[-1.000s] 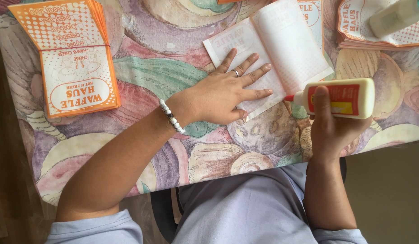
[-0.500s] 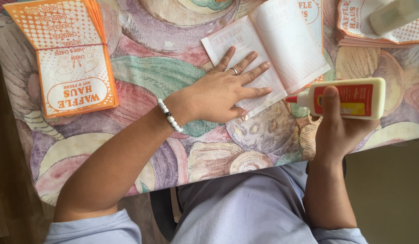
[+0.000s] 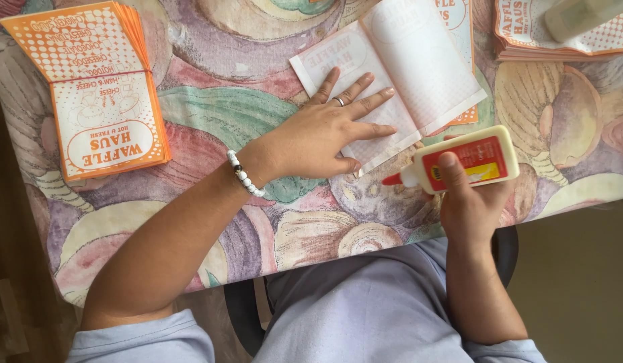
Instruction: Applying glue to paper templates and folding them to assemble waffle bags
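Head view: left hand [image 3: 325,134], fingers spread, presses flat on the white paper sheet [image 3: 405,67]. Right hand [image 3: 469,202] grips the glue bottle [image 3: 469,160], just right of the sheet's near edge.

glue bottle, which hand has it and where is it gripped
The right hand holds the glue bottle around its body, thumb across the red label, red nozzle pointing left. The left hand holds nothing; it lies flat on the white paper sheet.
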